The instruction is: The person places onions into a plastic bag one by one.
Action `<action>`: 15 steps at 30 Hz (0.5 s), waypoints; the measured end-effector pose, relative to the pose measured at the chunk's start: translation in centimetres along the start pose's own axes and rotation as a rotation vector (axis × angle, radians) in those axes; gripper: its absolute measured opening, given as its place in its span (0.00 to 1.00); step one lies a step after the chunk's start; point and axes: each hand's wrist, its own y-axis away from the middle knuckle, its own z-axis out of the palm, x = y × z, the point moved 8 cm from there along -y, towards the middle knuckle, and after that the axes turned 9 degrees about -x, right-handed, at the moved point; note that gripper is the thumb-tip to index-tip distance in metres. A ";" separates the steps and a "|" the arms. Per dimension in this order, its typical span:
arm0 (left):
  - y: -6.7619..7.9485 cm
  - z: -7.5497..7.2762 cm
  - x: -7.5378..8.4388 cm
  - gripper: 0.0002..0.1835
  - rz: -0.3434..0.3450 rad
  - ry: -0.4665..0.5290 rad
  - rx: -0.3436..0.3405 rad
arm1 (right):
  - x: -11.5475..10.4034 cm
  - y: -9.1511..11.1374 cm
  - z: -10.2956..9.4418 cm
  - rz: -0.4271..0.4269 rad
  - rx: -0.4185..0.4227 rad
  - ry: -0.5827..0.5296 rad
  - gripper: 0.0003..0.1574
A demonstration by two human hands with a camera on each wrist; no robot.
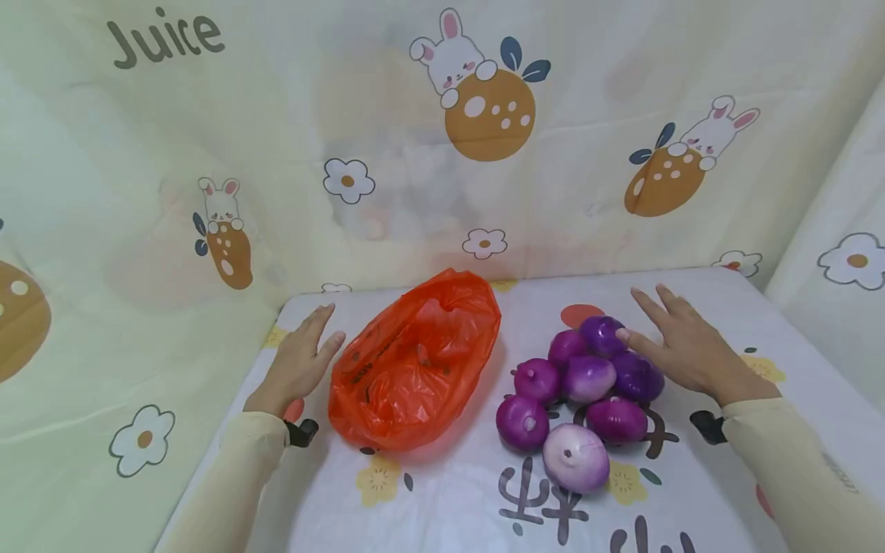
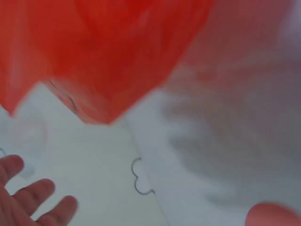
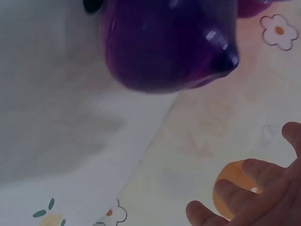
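An orange-red plastic bag (image 1: 415,369) lies with its mouth spread wide on the table's left half; nothing shows inside it. Beside its left edge, apart from it, my left hand (image 1: 297,361) has its fingers extended and holds nothing. Several purple onions (image 1: 588,379) are bunched on the right half, and a paler one (image 1: 576,458) lies nearest the front. My right hand (image 1: 691,346) is just right of the bunch, fingers spread and holding nothing; its thumb is close to the dark onions, and contact cannot be told. In the right wrist view a dark purple onion (image 3: 164,47) looms above the fingers (image 3: 235,195).
A white printed cloth (image 1: 442,507) covers the table. Behind it hangs a curtain (image 1: 387,246) with rabbits and flowers, and another cloth side (image 1: 850,322) rises at the right. A dark wrist strap piece (image 1: 302,432) sits at each cuff.
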 end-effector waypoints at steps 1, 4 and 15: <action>0.6 0.1 0.2 0.38 0.003 0.026 -0.001 | -0.4 0.4 0.1 -0.005 -0.001 -0.012 0.56; 2.2 0.6 0.6 0.38 -0.004 0.085 -0.001 | -1.8 1.4 0.4 -0.030 0.001 -0.034 0.56; 7.0 2.9 1.8 0.45 -0.072 0.298 -0.008 | -8.4 6.3 1.7 -0.183 0.080 -0.144 0.57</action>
